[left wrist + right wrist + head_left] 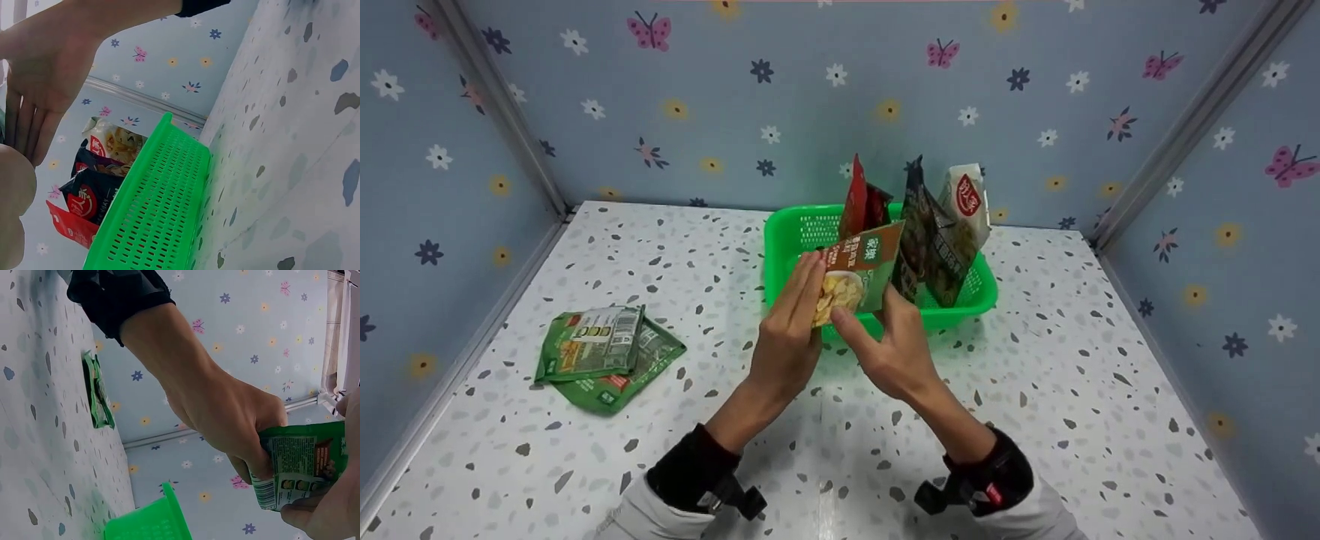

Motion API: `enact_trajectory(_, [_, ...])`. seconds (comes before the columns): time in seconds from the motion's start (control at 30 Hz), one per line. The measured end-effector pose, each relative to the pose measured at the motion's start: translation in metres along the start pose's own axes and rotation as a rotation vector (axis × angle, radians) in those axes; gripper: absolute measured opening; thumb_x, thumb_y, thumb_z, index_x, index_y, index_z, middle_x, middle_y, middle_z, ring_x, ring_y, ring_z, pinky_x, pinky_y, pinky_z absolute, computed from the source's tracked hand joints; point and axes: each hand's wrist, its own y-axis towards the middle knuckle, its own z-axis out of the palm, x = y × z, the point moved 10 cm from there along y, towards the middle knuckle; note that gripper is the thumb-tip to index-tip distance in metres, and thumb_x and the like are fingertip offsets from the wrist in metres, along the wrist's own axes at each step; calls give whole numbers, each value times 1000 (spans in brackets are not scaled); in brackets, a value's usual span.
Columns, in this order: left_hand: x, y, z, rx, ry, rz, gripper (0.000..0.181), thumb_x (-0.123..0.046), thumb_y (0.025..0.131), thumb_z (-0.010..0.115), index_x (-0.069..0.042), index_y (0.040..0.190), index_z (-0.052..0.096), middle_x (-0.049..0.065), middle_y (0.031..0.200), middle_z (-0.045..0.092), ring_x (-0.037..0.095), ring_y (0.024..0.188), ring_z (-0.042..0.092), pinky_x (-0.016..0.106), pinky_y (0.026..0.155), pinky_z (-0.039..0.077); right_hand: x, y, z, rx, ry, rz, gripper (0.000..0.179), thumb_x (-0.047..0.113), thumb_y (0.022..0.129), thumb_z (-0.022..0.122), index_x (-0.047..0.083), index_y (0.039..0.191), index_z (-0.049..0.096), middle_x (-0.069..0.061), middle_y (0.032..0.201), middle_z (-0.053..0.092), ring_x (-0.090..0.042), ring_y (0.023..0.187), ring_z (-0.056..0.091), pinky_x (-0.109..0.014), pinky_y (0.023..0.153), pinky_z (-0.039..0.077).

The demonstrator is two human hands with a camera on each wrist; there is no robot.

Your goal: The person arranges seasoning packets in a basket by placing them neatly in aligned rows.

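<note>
Both hands hold a brown-and-green food packet (855,255) with a picture of yellow slices in a bowl, tilted above the front of the green basket (775,262). Along its left side lie the long fingers of the left hand (787,330); the right wrist view shows that edge pinched between fingers and thumb. The right hand (896,352) grips the lower right, thumb on the front and other fingers largely hidden behind. Text and a barcode cover the packet's green back (295,464). In the left wrist view the packet is almost wholly out of sight.
Inside the basket stand a red packet (855,202), a dark packet (913,232) and a white-topped packet (969,202). Two green packets (585,341) lie overlapped on the speckled table (720,450) at left. Patterned walls (825,97) enclose the back and sides.
</note>
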Motion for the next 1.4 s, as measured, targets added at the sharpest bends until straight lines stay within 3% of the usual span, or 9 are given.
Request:
enact_trajectory(0.3, [-18, -4, 10, 17, 288, 120, 57, 5, 106, 72, 9, 161, 55, 26, 168, 58, 42, 156, 59, 45, 120, 56, -14, -2, 5, -15, 154, 107, 49, 24, 114, 64, 4, 158, 57, -13, 145, 72, -23, 127, 75, -48, 107, 63])
enact_trajectory(0.4, [-22, -5, 13, 24, 375, 151, 56, 4, 108, 70, 10, 161, 53, 28, 168, 57, 42, 157, 58, 44, 122, 55, -17, -2, 3, -38, 215, 135, 34, 20, 115, 59, 2, 142, 66, -6, 117, 74, -17, 102, 70, -38, 93, 60])
enact_trajectory(0.47, [-23, -5, 15, 29, 414, 163, 56, 4, 108, 69, 11, 161, 52, 29, 168, 56, 42, 157, 58, 44, 123, 54, -20, -2, 1, -62, 218, 157, 27, 20, 115, 55, -2, 122, 71, 1, 90, 65, -13, 84, 60, -34, 84, 52])
enact_trajectory(0.53, [-24, -6, 16, 30, 425, 169, 56, 3, 108, 70, 12, 161, 52, 30, 168, 56, 43, 157, 58, 44, 124, 54, -23, -3, -2, -87, 220, 174, 31, 19, 117, 52, -4, 117, 72, 4, 76, 52, -13, 76, 51, -34, 81, 47])
enact_trajectory(0.7, [-25, -7, 16, 32, 394, 169, 57, 3, 109, 69, 12, 162, 50, 32, 168, 54, 44, 157, 57, 46, 125, 53, -25, -1, -6, -123, 207, 175, 39, 21, 122, 46, -5, 133, 73, 8, 79, 58, -9, 80, 54, -31, 83, 47])
enact_trajectory(0.87, [-24, -7, 15, 35, 348, 171, 57, 3, 110, 67, 12, 163, 48, 33, 169, 52, 46, 159, 55, 48, 127, 51, -22, 2, -11, -158, 206, 138, 40, 19, 122, 46, -8, 115, 74, 7, 69, 49, -8, 66, 47, -27, 69, 42])
enact_trajectory(1.07, [-18, -4, 14, 82, 241, 187, 81, -7, 97, 85, 9, 166, 46, 29, 173, 49, 45, 162, 51, 50, 134, 43, -21, 4, -18, -196, 204, 138, 40, 20, 122, 45, -6, 111, 74, 6, 74, 53, -10, 72, 52, -29, 74, 48])
enact_trajectory(1.27, [6, -1, 17, 183, 65, 125, 98, -26, 92, 93, 4, 170, 42, 23, 178, 45, 42, 167, 44, 52, 138, 39, -29, 5, -41, -313, 197, 186, 39, 23, 123, 46, -1, 121, 76, 8, 73, 52, -10, 74, 53, -31, 78, 46])
enact_trajectory(1.4, [30, -1, 23, 260, -20, 45, 95, -34, 97, 91, 2, 171, 42, 22, 177, 47, 39, 168, 43, 54, 136, 41, -31, 7, -60, -395, 186, 220, 38, 26, 122, 48, 6, 97, 68, 7, 68, 40, -12, 70, 41, -35, 78, 38])
